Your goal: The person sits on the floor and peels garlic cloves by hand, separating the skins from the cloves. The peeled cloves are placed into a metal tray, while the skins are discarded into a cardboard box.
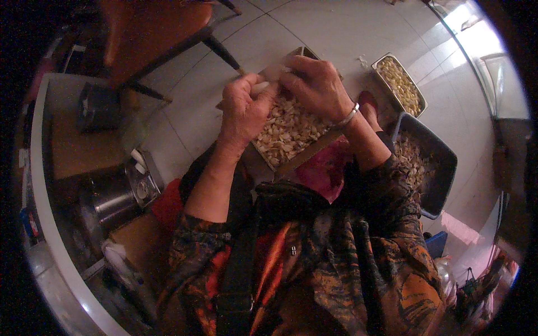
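Note:
Just above a cardboard box (309, 154) of pale garlic cloves (290, 130), my two hands are held close together. My left hand (248, 103) pinches a whitish garlic clove (259, 87) between thumb and fingers. My right hand (315, 84), with a silver bangle (350, 114) at its wrist, has curled fingers; motion blur hides whether it grips anything. At the upper right a metal tray (425, 105) holds yellowish peeled cloves (395, 77). Nearer, a dark plastic tub (447, 168) contains papery skins (410, 161).
An orange-brown chair (159, 33) stands at the upper left on the tiled floor (357, 29). Shelving with a white edge (42, 168) and a shiny metal pot (113, 206) is at the left. A pink plastic bag (323, 172) lies by the box.

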### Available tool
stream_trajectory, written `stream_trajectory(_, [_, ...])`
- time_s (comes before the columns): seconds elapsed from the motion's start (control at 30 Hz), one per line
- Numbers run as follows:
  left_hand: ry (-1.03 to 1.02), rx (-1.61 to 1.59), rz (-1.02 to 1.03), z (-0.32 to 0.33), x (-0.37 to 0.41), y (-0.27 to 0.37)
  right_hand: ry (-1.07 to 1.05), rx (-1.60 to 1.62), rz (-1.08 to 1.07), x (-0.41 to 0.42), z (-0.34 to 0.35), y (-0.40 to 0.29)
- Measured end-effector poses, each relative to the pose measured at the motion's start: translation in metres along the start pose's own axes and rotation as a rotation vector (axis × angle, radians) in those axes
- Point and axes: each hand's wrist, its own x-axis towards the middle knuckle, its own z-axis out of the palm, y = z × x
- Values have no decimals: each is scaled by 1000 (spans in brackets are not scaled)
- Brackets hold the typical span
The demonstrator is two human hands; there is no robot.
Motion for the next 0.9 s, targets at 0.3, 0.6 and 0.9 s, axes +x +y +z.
stream_trajectory(0.3, [66, 243, 160, 4, 1, -1, 8, 380, 64, 0, 1, 4])
stream_trajectory(0.6, [179, 478, 228, 5, 1, -7, 134, 405, 102, -3, 28, 2])
stream_trajectory(0.9, [187, -188, -104, 1, 9, -6, 80, 499, 191, -1, 35, 2])
